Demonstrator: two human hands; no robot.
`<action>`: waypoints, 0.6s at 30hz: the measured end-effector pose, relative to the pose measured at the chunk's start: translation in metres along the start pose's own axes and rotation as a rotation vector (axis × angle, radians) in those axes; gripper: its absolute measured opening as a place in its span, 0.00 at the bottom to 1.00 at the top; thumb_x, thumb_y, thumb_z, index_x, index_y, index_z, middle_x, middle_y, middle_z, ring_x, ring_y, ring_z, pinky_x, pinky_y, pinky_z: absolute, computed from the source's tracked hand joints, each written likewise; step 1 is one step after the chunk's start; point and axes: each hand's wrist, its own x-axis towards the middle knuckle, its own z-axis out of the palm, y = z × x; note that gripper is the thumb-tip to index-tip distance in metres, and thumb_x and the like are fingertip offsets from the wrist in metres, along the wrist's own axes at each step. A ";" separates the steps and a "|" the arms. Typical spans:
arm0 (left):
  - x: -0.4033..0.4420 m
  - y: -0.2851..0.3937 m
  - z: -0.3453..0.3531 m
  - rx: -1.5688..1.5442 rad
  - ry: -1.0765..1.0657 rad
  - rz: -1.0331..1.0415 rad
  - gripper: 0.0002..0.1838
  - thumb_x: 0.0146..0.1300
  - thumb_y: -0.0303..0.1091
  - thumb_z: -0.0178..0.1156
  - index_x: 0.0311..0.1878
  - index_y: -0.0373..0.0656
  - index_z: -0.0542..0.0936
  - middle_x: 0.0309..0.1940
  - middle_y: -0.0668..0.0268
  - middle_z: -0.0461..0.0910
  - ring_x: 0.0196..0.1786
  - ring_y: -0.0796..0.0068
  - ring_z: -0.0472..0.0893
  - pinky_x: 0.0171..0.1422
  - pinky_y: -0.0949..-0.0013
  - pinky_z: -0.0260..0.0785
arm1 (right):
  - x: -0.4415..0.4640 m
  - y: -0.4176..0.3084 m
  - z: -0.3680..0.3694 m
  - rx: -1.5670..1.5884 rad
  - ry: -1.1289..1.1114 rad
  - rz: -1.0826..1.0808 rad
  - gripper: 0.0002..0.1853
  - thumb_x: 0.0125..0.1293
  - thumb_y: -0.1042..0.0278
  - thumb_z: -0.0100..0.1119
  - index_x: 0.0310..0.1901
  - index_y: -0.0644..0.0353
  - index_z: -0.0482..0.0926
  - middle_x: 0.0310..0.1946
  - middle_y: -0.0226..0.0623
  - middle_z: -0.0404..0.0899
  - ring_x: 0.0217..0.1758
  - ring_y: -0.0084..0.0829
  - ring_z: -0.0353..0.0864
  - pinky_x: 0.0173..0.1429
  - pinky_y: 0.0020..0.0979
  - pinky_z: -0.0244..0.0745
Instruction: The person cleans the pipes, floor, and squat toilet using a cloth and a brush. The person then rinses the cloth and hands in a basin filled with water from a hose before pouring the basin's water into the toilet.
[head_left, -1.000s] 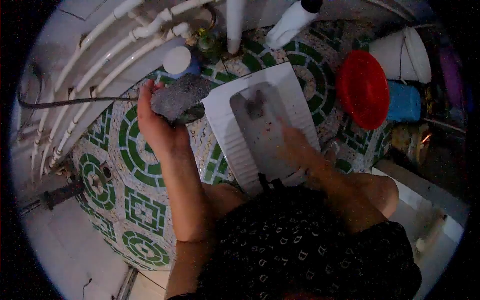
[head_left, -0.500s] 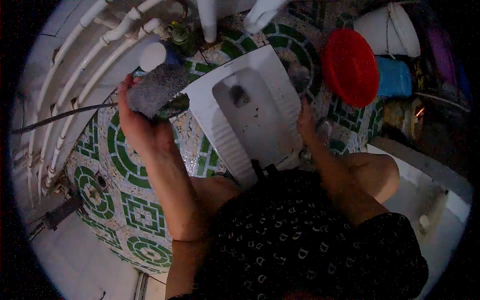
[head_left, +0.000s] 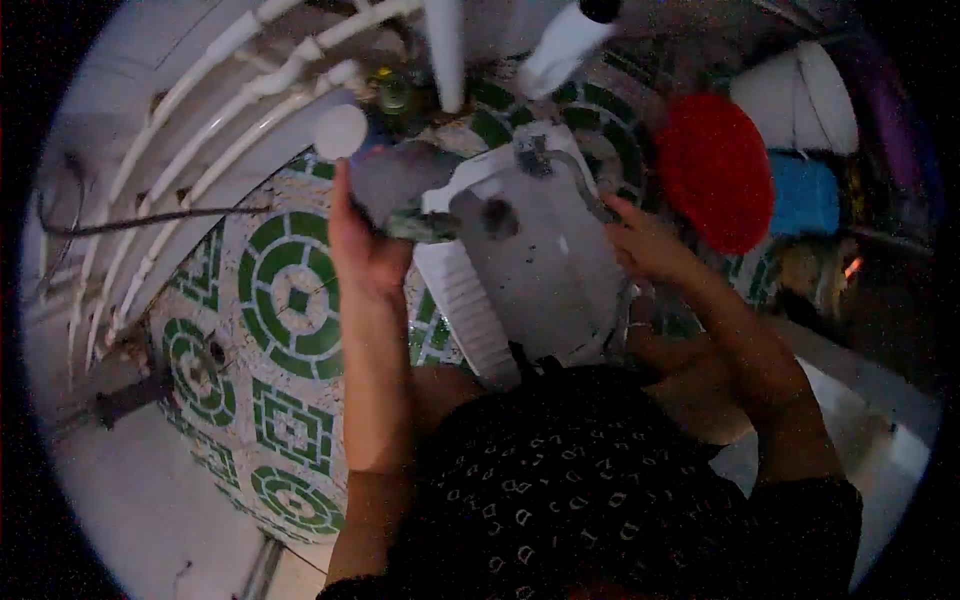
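In the head view, my left hand (head_left: 372,250) is closed around a grey, rough-textured object (head_left: 400,180) with a paler, greenish end, at the left edge of the white squat toilet (head_left: 465,305). Blur hides its exact kind. A white round lid or cap (head_left: 340,132) shows just above my left fingers. My right hand (head_left: 645,240) is closed on the curved handle of a grey brush-like tool (head_left: 570,165). Its head lies over the upper part of the toilet pan. Dark specks show in the pan near its drain hole.
A red basin (head_left: 715,175), a white bucket (head_left: 800,95) and a blue container (head_left: 803,195) stand at the upper right. White pipes (head_left: 270,120) run along the left wall. A dark hose (head_left: 165,217) crosses there. Green-and-white patterned tiles (head_left: 300,300) cover the floor.
My left hand has moved right with the grey object, closer over the toilet's edge. My right hand has lifted from the toilet's right side, and the tool's head has swung left over the pan.
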 end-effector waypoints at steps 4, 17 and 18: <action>0.019 -0.010 -0.024 -0.038 -0.341 -0.090 0.20 0.76 0.44 0.59 0.61 0.40 0.81 0.57 0.58 0.85 0.59 0.58 0.83 0.69 0.54 0.73 | -0.023 -0.032 0.008 0.597 -0.489 -0.056 0.24 0.81 0.57 0.51 0.74 0.54 0.70 0.24 0.22 0.66 0.19 0.19 0.62 0.22 0.26 0.59; 0.009 -0.038 -0.034 0.269 -0.059 0.084 0.23 0.64 0.34 0.60 0.62 0.39 0.78 0.53 0.58 0.84 0.51 0.59 0.83 0.55 0.57 0.78 | 0.040 -0.077 0.062 1.134 -0.425 0.458 0.13 0.75 0.59 0.62 0.55 0.52 0.77 0.24 0.21 0.66 0.21 0.19 0.61 0.28 0.28 0.60; 0.022 -0.030 -0.057 0.275 -0.134 -0.022 0.25 0.62 0.36 0.60 0.62 0.38 0.78 0.55 0.57 0.83 0.54 0.58 0.83 0.59 0.57 0.77 | 0.039 -0.073 0.061 1.184 -0.442 0.446 0.13 0.73 0.59 0.65 0.53 0.52 0.77 0.25 0.22 0.67 0.21 0.19 0.62 0.29 0.29 0.61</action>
